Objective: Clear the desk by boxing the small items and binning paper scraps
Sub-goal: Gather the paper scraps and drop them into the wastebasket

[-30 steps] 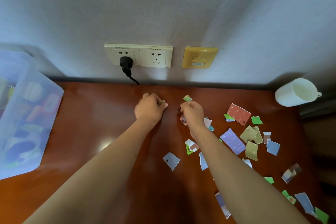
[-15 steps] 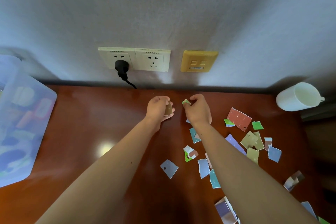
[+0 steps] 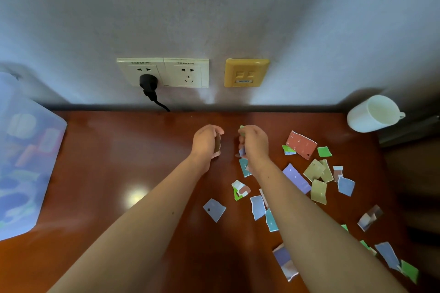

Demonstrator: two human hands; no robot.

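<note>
Two hands meet near the back of the desk (image 3: 114,154), bare forearms reaching in. On the left hand (image 3: 206,141) the fingers curl round a tan scrap (image 3: 217,144), held on edge. At its fingertips the right hand (image 3: 255,144) pinches a green scrap (image 3: 242,129), w/ bluish bits poking out under the palm (can't tell how many). Loose paper scraps (image 3: 314,170) lie scattered over the desk's right half. At the left edge sits a clear plastic box (image 3: 28,162), w/ a white mug (image 3: 371,114) at the far right corner.
</note>
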